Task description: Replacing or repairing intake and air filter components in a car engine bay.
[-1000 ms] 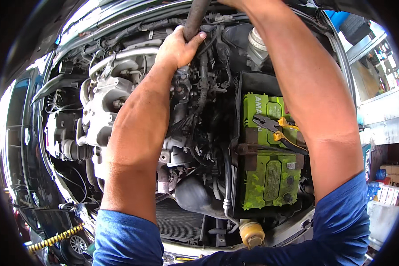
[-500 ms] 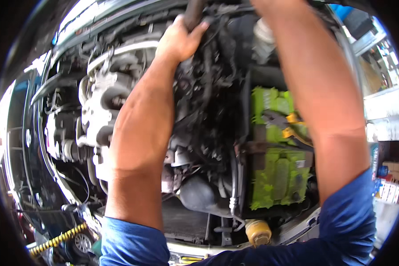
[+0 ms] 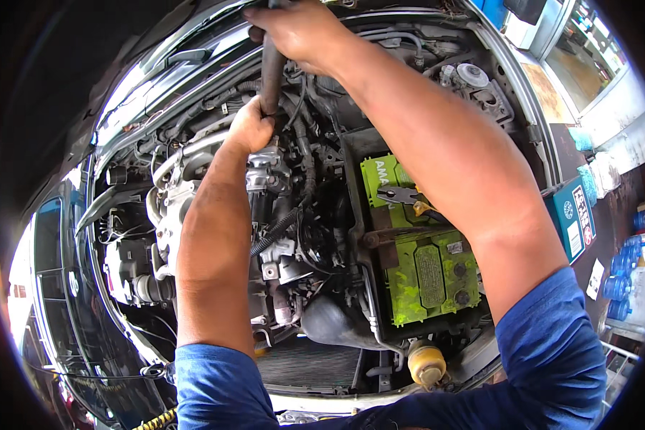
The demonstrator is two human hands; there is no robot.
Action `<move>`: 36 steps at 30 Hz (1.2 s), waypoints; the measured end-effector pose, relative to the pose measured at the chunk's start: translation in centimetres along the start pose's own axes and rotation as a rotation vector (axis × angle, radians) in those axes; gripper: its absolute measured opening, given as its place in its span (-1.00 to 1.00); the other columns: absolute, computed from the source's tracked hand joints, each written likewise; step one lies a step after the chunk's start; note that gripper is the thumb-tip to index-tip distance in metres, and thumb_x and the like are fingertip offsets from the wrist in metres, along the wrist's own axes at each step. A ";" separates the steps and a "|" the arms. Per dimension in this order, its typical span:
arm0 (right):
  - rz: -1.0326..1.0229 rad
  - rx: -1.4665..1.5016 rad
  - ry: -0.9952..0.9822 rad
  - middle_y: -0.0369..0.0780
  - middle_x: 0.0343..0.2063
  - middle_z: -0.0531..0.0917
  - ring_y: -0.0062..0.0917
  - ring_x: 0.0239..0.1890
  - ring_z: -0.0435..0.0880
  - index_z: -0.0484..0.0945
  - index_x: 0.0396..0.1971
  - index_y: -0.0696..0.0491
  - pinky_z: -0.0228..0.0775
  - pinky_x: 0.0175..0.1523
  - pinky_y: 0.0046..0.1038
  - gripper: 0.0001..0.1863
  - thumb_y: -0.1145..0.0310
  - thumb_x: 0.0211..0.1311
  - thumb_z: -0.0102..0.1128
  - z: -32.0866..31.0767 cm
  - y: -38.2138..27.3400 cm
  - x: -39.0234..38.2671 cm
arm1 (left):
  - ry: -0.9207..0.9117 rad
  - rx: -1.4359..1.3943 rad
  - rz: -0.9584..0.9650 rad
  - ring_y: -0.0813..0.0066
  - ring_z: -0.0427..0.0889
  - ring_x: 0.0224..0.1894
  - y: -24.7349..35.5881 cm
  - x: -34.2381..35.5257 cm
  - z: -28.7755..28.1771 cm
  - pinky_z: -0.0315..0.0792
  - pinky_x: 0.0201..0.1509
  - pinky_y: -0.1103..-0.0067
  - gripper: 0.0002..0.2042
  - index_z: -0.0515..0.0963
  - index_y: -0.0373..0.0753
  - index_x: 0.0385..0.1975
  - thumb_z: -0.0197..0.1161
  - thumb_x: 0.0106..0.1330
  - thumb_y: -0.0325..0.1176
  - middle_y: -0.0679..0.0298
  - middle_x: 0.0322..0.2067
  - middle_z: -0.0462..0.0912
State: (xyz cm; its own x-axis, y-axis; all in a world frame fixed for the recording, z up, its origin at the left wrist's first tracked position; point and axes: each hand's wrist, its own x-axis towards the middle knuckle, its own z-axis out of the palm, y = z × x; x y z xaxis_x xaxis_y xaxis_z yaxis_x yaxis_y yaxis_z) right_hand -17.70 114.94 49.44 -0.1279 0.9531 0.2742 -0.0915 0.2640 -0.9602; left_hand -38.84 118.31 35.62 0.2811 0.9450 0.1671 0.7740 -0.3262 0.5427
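A dark grey tube [image 3: 271, 77] stands over the back of the engine, running up toward the raised hood. My left hand [image 3: 249, 127] is closed around its lower part, just above the metal engine parts. Higher up, my right hand [image 3: 304, 34] wraps the same tube near the top edge of the view, where its upper end is cut off. Both arms reach forward over the open engine bay, the right one crossing above the green battery [image 3: 430, 276]. Pliers [image 3: 398, 195] with yellow-and-black handles lie on that battery, partly hidden by my right forearm.
The pale engine intake [image 3: 166, 215] lies left of my left arm. A yellow-capped reservoir [image 3: 428, 364] sits at the front edge, beside a black air duct [image 3: 330, 320]. Outside the right fender are a teal box [image 3: 572, 221] and several blue bottles [image 3: 618, 288].
My right hand, out of view earlier, now shows on the tube above my left hand. The left hand sits lower and further left in the picture, and the whole view has shifted.
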 end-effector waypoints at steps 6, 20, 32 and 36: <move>-0.158 0.341 0.077 -0.17 -0.40 0.64 -0.46 -0.36 0.60 0.56 -0.23 0.21 0.41 -0.25 -0.43 -0.73 0.27 0.34 0.15 -4.3 1.9 -1.6 | -0.106 0.021 0.142 0.02 0.64 -0.14 2.8 2.6 -0.3 0.45 0.01 0.33 -0.77 0.52 -0.28 -0.20 0.11 0.12 -0.47 -0.04 -0.30 0.66; -0.414 -0.028 0.137 -0.14 -0.34 0.64 -0.46 -0.37 0.57 0.54 -0.17 0.22 0.40 -0.19 -0.39 -0.73 0.31 0.31 0.13 -5.8 -3.1 -2.1 | -0.369 -0.403 0.025 0.55 0.54 -0.33 7.0 3.1 -1.4 0.40 -0.17 0.62 -0.77 0.54 -0.35 -0.18 0.06 0.17 -0.60 0.29 -0.38 0.63; -0.238 0.496 0.150 -0.21 -0.37 0.63 -0.42 -0.29 0.66 0.53 -0.16 0.11 0.56 -0.17 -0.34 -0.83 0.39 0.32 0.20 -9.2 -0.3 -5.8 | -0.377 -0.256 0.094 0.46 0.58 -0.16 6.8 2.3 0.8 0.41 0.02 0.52 -0.71 0.58 -0.26 -0.08 0.26 0.21 -0.37 0.22 -0.28 0.68; -0.614 -0.072 0.092 -0.25 -0.31 0.65 -0.46 -0.28 0.66 0.58 -0.15 0.04 0.55 -0.13 -0.38 -0.80 0.37 0.26 0.29 -7.6 -1.3 -0.8 | -0.281 -0.511 0.069 0.54 0.55 -0.18 5.0 2.0 2.4 0.40 0.02 0.55 -0.71 0.59 -0.26 -0.09 0.31 0.25 -0.26 0.29 -0.30 0.67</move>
State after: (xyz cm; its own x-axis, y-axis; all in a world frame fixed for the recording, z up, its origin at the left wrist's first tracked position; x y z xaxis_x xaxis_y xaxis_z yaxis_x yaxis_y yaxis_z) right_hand -10.00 114.94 50.11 0.0125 0.6326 0.7743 -0.0543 0.7737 -0.6312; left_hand -33.11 118.52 36.69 0.5146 0.8569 0.0288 0.3970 -0.2679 0.8778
